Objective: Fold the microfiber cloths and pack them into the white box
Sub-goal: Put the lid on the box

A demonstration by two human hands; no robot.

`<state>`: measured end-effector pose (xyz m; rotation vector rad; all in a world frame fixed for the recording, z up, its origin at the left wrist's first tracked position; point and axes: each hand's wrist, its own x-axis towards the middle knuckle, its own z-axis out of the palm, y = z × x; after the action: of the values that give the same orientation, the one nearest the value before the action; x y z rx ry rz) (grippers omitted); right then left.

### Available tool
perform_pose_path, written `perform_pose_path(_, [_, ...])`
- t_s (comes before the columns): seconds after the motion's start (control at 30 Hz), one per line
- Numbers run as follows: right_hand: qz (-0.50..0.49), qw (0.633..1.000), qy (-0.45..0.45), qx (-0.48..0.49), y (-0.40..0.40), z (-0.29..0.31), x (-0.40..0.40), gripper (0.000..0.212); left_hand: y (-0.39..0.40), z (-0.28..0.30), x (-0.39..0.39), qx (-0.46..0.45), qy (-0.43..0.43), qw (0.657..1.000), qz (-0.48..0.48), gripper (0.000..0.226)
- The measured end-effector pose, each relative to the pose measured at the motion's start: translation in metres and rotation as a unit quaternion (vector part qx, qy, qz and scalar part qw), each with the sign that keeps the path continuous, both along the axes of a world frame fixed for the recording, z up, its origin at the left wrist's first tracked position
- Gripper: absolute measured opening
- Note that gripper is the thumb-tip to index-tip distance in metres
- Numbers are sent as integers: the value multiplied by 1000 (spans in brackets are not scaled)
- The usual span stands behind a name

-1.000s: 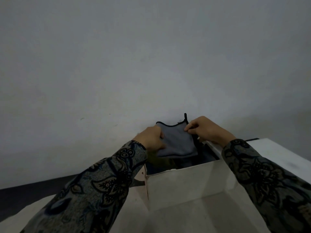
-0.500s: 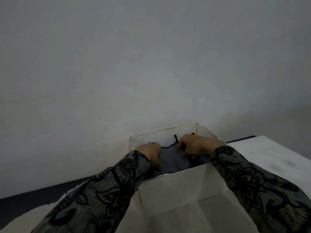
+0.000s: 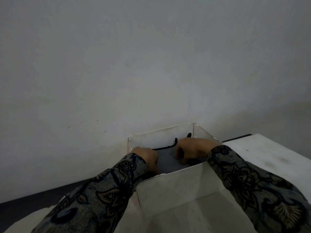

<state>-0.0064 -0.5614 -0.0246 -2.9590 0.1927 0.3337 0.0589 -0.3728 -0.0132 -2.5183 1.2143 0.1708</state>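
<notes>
Nearest stands the box (image 3: 176,187) wall, patterned sleeves (image 3: 104,190) crossing its rim. A second ago the cloth (image 3: 165,160) was held above; now it lies inside, so this one is nearly packed. Left hand (image 3: 146,157) and right hand (image 3: 193,149) curl knuckles-up, pressing it down. Whether they pinch it, I cannot tell.

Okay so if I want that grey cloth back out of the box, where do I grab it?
Pinch the black-trimmed far edge of the grey cloth, reaching straight down from above: the white box walls it in on all sides, and that edge lies exposed.
</notes>
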Motion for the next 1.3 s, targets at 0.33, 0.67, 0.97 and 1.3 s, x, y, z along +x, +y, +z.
perform_pose_path(0.33, [-24, 953, -288, 86, -13, 48, -48, 16, -23, 49, -39, -191, -141, 965, -111, 39])
perform_pose_path(0.67, [-171, 866, -426, 199, -65, 30, -190, 10, -72, 47, -133, -332, -35, 917, -218, 28])
perform_pose_path(0.97, [-338, 835, -406, 154, -133, -47, -305, 17, -120, -38, -204, -308, 42, 925, -217, 51])
perform_pose_path(1.3, [-483, 852, -201, 36, -159, -70, -304, 75, -135, -95, -239, -308, 317, 893, -86, 64])
